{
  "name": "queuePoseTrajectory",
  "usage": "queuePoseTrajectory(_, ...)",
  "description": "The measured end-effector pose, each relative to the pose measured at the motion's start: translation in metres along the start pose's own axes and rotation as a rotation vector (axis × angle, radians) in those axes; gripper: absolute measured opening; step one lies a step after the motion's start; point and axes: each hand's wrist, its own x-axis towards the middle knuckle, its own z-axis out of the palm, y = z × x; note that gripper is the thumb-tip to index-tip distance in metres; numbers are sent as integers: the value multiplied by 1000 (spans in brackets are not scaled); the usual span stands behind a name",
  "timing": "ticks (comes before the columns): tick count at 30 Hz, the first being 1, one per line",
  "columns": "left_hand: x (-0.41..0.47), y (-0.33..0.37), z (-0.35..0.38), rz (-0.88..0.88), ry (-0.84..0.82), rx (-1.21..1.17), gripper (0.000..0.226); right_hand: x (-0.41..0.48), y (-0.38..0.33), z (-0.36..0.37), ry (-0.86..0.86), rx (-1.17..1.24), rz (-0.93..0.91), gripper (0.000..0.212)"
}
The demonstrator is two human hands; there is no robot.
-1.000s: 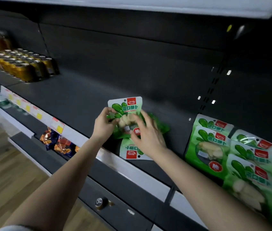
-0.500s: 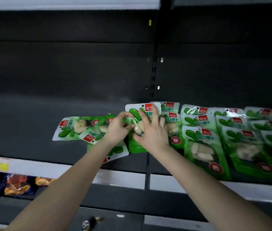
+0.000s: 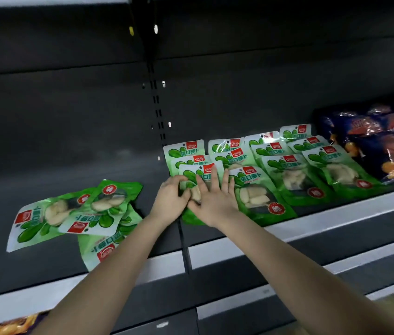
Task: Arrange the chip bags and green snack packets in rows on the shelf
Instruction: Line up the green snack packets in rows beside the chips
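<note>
A green snack packet (image 3: 197, 174) lies at the left end of overlapping rows of green packets (image 3: 290, 165) on the dark shelf (image 3: 46, 151). My left hand (image 3: 170, 198) pinches this packet's left edge with curled fingers. My right hand (image 3: 211, 199) presses flat on it, fingers straight and spread. A loose pile of green packets (image 3: 77, 213) lies scattered to the left. Dark blue chip bags (image 3: 382, 139) sit at the far right of the shelf.
A white price rail (image 3: 312, 221) runs along the shelf's front edge. A slotted upright (image 3: 157, 112) divides the back panel. Bare dark shelf stretches behind the loose pile. Orange snack bags (image 3: 14, 325) show on the lower shelf at bottom left.
Both hands carried the packet from the loose pile to the right and laid it down at the left end of the rows. The view swung right, bringing the chip bags in.
</note>
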Motion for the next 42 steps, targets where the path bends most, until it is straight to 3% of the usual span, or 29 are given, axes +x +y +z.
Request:
queuePoseTrajectory(11, -1, -8, 8, -109, 149, 66, 39, 15, 1, -2, -87, -69, -84, 74)
queuePoseTrajectory(20, -2, -5, 5, -82, 146, 27, 44, 7, 1, -8, -94, -71, -156, 77)
queuePoseTrajectory(28, -3, -5, 5, -76, 128, 32, 42, 2, -15, 0, 84, -17, -73, 49)
queuePoseTrajectory(36, -3, -5, 5, -75, 143, 3, 40, 13, -14, -5, 40, -110, -88, 68)
queuePoseTrajectory(42, -3, -4, 5, -70, 139, -11, 38, 23, -10, -4, 26, 11, -83, 73)
